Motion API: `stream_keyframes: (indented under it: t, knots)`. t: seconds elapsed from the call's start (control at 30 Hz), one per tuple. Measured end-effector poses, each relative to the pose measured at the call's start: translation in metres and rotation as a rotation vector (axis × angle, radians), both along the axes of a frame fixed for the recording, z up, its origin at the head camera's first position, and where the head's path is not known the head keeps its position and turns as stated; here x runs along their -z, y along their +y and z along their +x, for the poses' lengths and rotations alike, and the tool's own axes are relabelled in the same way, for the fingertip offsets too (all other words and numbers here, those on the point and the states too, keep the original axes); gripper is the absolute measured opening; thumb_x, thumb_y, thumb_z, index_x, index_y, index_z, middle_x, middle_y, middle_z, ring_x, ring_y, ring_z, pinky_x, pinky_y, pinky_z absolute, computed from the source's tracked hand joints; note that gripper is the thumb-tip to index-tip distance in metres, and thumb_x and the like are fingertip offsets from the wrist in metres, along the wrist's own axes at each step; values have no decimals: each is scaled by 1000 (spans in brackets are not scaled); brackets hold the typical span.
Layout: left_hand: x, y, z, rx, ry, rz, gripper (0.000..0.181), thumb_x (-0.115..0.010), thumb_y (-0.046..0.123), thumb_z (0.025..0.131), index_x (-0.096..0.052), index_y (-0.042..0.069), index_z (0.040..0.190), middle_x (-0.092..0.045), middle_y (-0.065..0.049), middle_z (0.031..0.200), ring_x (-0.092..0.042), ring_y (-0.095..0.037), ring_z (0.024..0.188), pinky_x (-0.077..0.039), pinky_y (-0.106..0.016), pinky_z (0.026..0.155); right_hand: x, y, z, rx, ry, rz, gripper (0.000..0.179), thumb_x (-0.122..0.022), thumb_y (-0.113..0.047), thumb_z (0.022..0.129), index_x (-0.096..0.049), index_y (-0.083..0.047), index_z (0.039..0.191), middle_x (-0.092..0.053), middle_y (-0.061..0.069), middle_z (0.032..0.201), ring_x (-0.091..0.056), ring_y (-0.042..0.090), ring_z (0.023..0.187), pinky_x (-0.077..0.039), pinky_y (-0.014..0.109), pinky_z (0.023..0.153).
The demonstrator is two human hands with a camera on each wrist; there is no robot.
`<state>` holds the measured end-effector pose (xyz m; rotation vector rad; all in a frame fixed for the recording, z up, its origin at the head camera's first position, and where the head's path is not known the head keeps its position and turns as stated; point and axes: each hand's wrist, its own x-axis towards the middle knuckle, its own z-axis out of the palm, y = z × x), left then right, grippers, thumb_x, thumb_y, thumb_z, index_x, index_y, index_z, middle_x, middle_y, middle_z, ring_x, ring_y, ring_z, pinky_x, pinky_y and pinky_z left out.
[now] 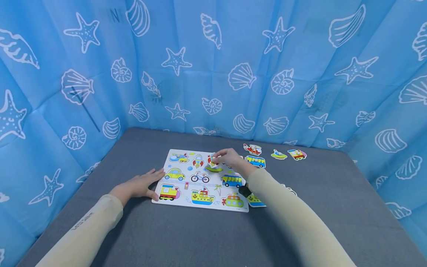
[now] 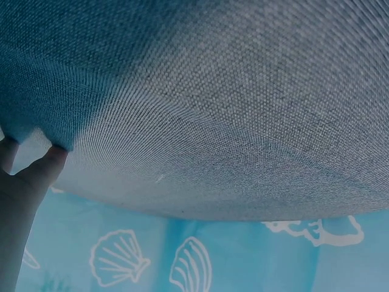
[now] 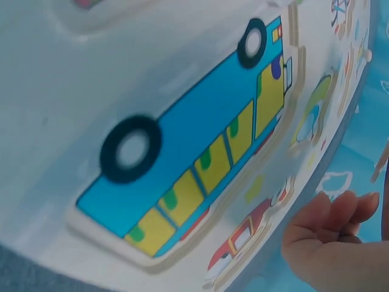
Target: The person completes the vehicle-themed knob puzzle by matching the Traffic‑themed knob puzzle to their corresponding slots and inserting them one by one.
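Note:
A white puzzle board [image 1: 207,206] printed with vehicles lies on the grey table. My left hand [image 1: 141,184] rests at its left edge, fingers spread and touching the border; part of this hand [image 2: 27,182] shows dark in the left wrist view. Over the board's upper part, my right hand [image 1: 230,158] pinches a red-and-white rocket puzzle piece [image 1: 212,162] between thumb and fingers, close above the printed green saucer [image 1: 214,169]. In the right wrist view the hand [image 3: 334,237] appears beyond the blue bus picture [image 3: 194,128], with its fingers curled and the piece not visible.
Loose pieces lie right of the board: a red helicopter [image 1: 252,149], a blue bus [image 1: 259,161], a green saucer [image 1: 278,155] and a train [image 1: 296,154]. A ship piece [image 1: 256,202] sits by the right sleeve, partly covered. A blue seashell curtain [image 1: 213,74] surrounds the table.

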<state>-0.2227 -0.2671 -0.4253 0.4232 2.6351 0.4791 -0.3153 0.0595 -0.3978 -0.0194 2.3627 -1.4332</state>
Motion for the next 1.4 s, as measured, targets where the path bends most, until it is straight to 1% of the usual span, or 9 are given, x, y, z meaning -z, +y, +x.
stream_keyframes:
  t: [0.13, 0.2, 0.4, 0.63, 0.83, 1.0, 1.23, 1.3, 1.4]
  knots:
    - [0, 0, 0, -4, -6, -2, 109, -78, 54, 72, -22, 10, 155, -17, -14, 161, -8, -42, 145, -13, -70, 107, 1, -8, -1, 16, -12, -19, 16, -72, -15, 90, -71, -6, 103, -68, 8, 99, -53, 27, 113, -35, 51, 106]
    - [-1, 0, 0, -4, -8, -3, 109, -78, 54, 72, -23, 10, 155, -17, -14, 161, -8, -42, 145, -13, -70, 107, 1, -11, -1, 24, -18, -25, 16, -72, -14, 89, -72, -6, 103, -69, 8, 98, -54, 27, 112, -36, 49, 105]
    - [-2, 0, -1, 5, -9, -8, 108, -78, 53, 72, -23, 9, 155, -17, -14, 161, -8, -41, 146, -13, -69, 107, 3, -18, -3, 26, -35, -15, 14, -72, -14, 90, -73, -8, 102, -68, 8, 100, -57, 25, 105, -41, 42, 97]
    - [-2, 0, -1, 6, -9, -16, 108, -77, 54, 72, -23, 9, 155, -16, -13, 161, -8, -41, 146, -13, -69, 107, 6, -26, -7, 6, -40, 7, 11, -72, -18, 90, -74, -11, 98, -65, 7, 103, -54, 25, 105, -41, 41, 92]
    - [-2, 0, -2, 1, -18, -25, 108, -76, 54, 74, -21, 10, 155, -15, -13, 161, -7, -40, 146, -11, -69, 108, 10, -36, -10, 23, -42, 35, 12, -74, -18, 88, -74, -11, 98, -64, 6, 104, -54, 25, 107, -40, 43, 95]
    - [-2, 1, -1, 6, -13, -24, 108, -76, 53, 74, -22, 9, 155, -16, -13, 161, -8, -41, 146, -12, -69, 107, 13, -43, -14, 26, -29, 94, 13, -75, -19, 87, -75, -13, 98, -61, 6, 108, -52, 24, 108, -40, 43, 95]
    - [-2, 1, -1, 1, -9, -26, 106, -77, 52, 74, -23, 10, 155, -17, -12, 161, -9, -40, 146, -12, -69, 107, 18, -50, -21, 5, -26, 129, 11, -75, -18, 87, -74, -12, 96, -61, 7, 117, -49, 27, 120, -37, 45, 102]
    - [-1, 1, -1, 0, -7, -28, 106, -77, 51, 74, -23, 10, 155, -17, -12, 161, -9, -40, 146, -12, -69, 107, 20, -52, -23, 4, -28, 137, 9, -75, -17, 87, -74, -12, 94, -61, 7, 116, -49, 27, 120, -37, 45, 103]
    - [0, 1, -1, -2, -7, -30, 106, -77, 51, 74, -23, 10, 155, -17, -11, 161, -9, -39, 146, -12, -69, 107, 24, -56, -26, 1, -32, 140, 7, -76, -15, 86, -74, -10, 91, -64, 7, 109, -53, 25, 114, -40, 42, 100]
